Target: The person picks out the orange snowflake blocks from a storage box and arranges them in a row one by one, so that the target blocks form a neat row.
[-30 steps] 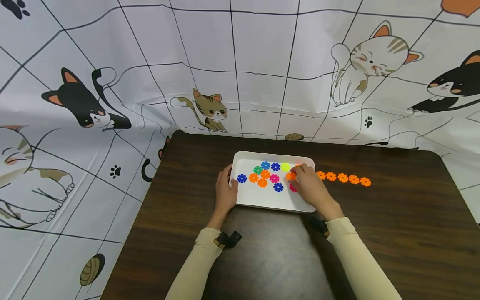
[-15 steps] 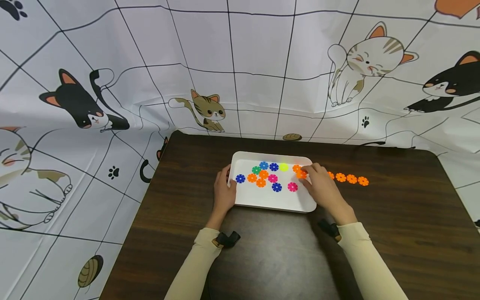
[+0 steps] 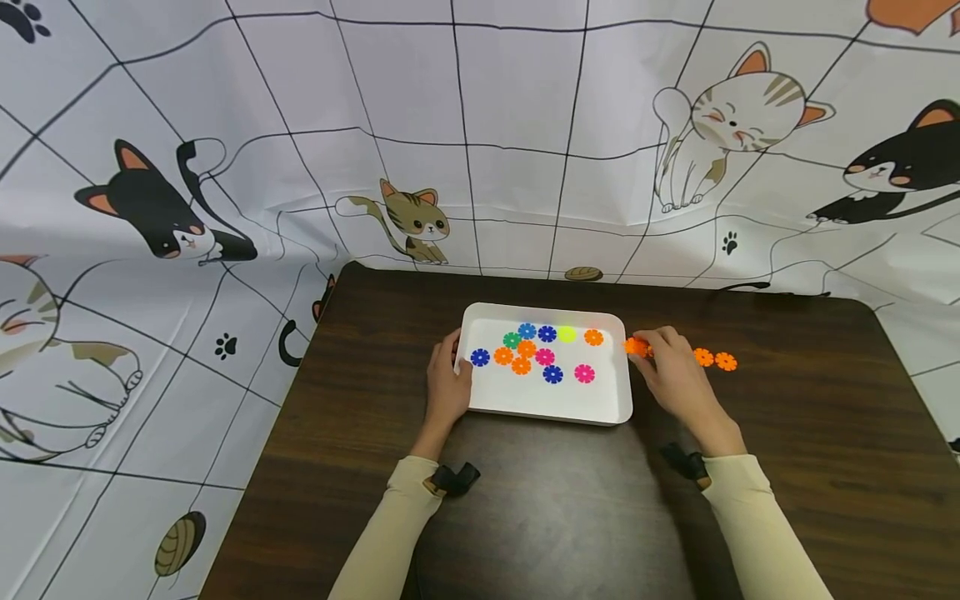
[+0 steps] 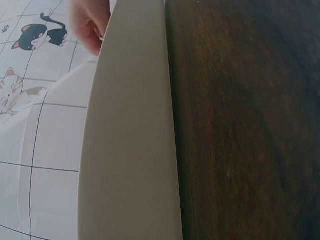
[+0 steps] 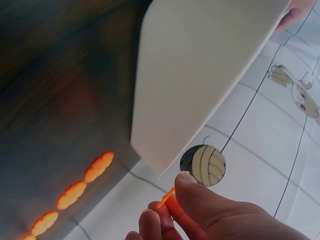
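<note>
Leftmost, well beyond the white rectangular tray (image 3: 517, 400), a black-and-white cartoon cat (image 3: 165, 204) is printed on a white grid-patterned cloth (image 3: 525, 92), by which the area behind the tray is also filled. Under the tray, a dark wood-grain table (image 3: 360, 400) is seen. The tray's left edge is gripped by the left hand (image 3: 449, 379), the thumb being laid over the rim; nearer than the tray, that arm is covered by a cream sleeve (image 3: 390, 521).

Inside the tray, notched discs are spread: at its left end, a dark blue disc (image 3: 480, 357); next, three orange discs (image 3: 521, 365) grouped with a green disc (image 3: 512, 340) and a light blue disc (image 3: 527, 331); past these, a pink disc (image 3: 544, 357) and two more dark blue ones; toward its right end, a yellow disc (image 3: 567, 334), another pink one and a lone orange one.

Just right of the tray, an orange notched disc (image 5: 166, 197) is pinched between the thumb and fingers of the right hand (image 3: 678, 375). The hands are well apart, the tray lying between them. Also right of the tray, a row of orange discs (image 5: 71, 195) is laid on the table, partly hidden by the right hand in the head view.
</note>
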Demonstrator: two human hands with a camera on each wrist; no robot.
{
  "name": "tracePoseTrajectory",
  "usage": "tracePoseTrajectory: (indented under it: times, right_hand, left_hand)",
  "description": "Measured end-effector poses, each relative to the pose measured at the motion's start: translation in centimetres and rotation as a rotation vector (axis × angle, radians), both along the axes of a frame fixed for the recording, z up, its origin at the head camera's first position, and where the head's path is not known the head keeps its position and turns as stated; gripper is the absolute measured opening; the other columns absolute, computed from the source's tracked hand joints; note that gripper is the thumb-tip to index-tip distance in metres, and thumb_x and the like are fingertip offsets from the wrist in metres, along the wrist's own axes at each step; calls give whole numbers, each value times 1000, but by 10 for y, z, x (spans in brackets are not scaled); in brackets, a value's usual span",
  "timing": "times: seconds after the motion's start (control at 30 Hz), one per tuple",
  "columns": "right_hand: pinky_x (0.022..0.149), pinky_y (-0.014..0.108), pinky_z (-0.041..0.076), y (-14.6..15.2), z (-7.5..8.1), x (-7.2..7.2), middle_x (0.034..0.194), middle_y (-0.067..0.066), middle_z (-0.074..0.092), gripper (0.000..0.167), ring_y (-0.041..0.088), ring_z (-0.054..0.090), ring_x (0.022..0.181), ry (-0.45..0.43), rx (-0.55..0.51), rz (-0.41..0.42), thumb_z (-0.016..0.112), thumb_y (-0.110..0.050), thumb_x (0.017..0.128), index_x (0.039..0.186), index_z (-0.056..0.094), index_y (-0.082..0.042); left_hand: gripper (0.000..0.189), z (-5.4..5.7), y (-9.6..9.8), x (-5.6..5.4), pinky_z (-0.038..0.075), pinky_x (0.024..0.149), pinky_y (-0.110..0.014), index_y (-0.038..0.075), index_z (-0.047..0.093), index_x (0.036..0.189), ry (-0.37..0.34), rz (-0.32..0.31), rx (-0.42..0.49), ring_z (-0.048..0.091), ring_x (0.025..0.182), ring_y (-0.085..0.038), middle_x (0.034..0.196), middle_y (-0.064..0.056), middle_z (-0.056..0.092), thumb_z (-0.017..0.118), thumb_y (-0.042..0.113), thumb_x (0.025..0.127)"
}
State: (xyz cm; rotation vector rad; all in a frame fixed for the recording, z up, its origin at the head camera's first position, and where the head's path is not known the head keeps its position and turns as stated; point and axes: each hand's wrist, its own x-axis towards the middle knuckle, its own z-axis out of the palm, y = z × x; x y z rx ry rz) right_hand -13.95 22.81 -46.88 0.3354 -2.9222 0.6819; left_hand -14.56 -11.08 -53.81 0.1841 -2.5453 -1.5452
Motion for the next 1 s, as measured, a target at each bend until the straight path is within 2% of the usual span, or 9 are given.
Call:
tracePoseTrajectory:
  times: [0.53,0.8,1.0]
  right_hand:
    - [83,61,47,48,-5,0,118,31,55,37,47,52,101,8,19,-67,66,-9,97,129,59,9]
    - [86,65,44,73,-10,3,124,34,52,37,51,49,106,-34,20,-115,61,-9,99,131,56,9]
    - [90,69,42,91,-14,4,127,38,49,37,55,47,110,-59,36,-161,60,-9,100,131,55,10]
  left_hand:
    - [52,-2,-1,0,50,100,-49,9,48,150,-14,-4,-6,57,112,-34,130,-21,57,51,2,98]
    - [52,-2,0,-1,49,101,-50,8,48,149,1,0,-5,57,112,-35,130,-22,57,52,1,97]
    - [52,0,0,0,50,102,-50,8,48,150,-16,-2,-12,57,112,-34,131,-21,57,53,2,98]
